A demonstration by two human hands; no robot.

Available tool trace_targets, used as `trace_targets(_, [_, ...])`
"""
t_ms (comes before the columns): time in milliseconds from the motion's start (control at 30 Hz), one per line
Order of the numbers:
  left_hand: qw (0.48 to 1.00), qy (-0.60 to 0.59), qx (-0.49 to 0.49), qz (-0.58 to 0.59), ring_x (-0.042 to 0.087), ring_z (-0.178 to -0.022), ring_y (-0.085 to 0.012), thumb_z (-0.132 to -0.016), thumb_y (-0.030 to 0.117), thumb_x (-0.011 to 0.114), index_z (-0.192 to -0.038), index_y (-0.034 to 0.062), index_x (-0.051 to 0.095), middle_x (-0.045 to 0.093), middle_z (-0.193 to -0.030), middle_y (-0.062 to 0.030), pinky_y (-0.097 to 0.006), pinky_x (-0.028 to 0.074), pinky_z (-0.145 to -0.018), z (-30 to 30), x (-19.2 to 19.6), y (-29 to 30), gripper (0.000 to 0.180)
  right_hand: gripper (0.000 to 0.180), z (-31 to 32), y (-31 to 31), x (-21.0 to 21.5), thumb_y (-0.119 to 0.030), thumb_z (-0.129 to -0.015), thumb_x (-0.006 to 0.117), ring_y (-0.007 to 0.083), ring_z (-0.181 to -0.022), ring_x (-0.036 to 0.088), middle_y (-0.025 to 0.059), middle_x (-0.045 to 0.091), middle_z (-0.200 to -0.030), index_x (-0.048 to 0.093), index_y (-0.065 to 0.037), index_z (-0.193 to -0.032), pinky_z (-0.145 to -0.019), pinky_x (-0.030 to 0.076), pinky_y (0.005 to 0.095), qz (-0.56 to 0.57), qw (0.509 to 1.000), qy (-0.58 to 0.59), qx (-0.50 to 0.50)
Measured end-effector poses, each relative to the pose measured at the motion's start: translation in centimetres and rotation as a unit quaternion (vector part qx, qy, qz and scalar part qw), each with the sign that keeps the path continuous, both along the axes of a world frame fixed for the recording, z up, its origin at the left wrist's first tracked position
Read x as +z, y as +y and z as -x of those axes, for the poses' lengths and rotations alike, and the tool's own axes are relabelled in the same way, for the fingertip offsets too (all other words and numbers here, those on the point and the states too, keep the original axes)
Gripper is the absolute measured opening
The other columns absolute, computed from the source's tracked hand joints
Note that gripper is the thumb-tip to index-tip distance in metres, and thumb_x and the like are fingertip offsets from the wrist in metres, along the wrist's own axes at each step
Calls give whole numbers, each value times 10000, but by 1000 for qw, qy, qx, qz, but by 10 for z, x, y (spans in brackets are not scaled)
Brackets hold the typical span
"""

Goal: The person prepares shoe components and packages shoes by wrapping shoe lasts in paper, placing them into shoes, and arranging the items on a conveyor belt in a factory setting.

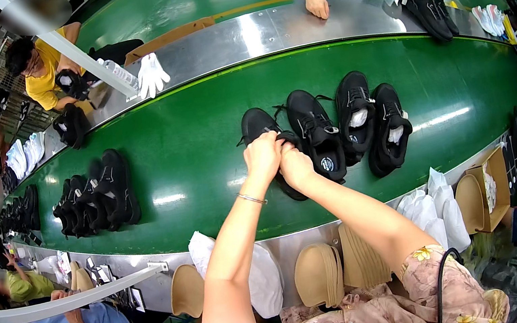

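Note:
Both hands are on the leftmost black lace-up shoe [256,120] of a group standing on the green belt. My left hand [263,158] is closed at the shoe's lace and tongue area, fingers bent inward. Close against it, my right hand [295,165] grips the same part from the right. Between them the hands cover most of the shoe's opening, so exactly what the fingertips pinch is hidden. Just to the right stands another black shoe [309,115] with loose lace ends. Two more, a black shoe [351,91] and a black shoe [388,105], have white stuffing inside.
The green belt [183,119] carries more black shoes [113,186] at left. Along the near ledge are tan insole-shaped boards [318,274], white paper bundles [261,281] and a cardboard box [496,183]. White gloves [152,75] lie on the far metal ledge [212,49]. Other people stand or sit around.

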State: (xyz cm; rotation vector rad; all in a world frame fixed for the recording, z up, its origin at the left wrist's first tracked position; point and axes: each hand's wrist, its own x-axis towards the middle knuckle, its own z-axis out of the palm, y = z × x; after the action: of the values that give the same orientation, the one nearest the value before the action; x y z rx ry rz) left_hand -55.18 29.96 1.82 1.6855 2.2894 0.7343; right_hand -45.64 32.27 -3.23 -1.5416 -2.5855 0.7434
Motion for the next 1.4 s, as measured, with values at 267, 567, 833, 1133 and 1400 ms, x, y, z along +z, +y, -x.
trace_targets(267, [1000, 9, 15, -21, 626, -772, -320, -794, 269, 592, -820, 67, 579, 624, -815, -138, -440, 496, -643, -22, -6, 3, 204, 284, -10, 23, -38, -181, -858, 511, 305, -729, 664, 240, 620, -881, 477, 68, -989, -619, 548, 381, -82, 988, 41, 124])
trace_targets(567, [979, -194, -36, -44, 594, -1005, -261, -740, 292, 704, -1182, -14, 530, 593, -1118, -202, -319, 477, -824, 47, 49, -52, 565, 315, -41, -54, 105, -99, -833, 562, 397, -800, 600, 249, 598, -878, 468, 57, -1091, -693, 494, 428, -7, 967, 189, 168])
trace_targets(833, [891, -189, 354, -212, 557, -763, -133, -897, 114, 549, -968, -39, 553, 616, -879, -86, -270, 468, -686, 11, 96, -303, 168, 714, -111, -226, 93, -271, -810, 660, 310, -1046, 482, 262, 448, -1206, 286, 68, -1316, -863, 407, 368, 252, 929, 217, 163])
trace_targets(1133, [789, -426, 443, 9, 406, -1224, -392, -933, 442, 405, -1252, -133, 410, 458, -1254, -311, -387, 324, -1014, -131, -20, -384, 658, 912, -94, -294, 65, -408, -844, 551, 396, -1297, 292, 360, 254, -1369, 45, 141, -1368, -1068, 245, 351, 449, 887, 88, 58])
trace_targets(1400, [846, -285, 447, -59, 500, -938, -230, -933, 305, 501, -1067, -28, 490, 548, -987, -133, -350, 401, -845, -151, 20, -372, 359, 893, -121, -294, 106, -362, -820, 591, 413, -1222, 382, 348, 341, -1309, 84, 127, -1369, -1019, 314, 390, 379, 899, 201, 89])
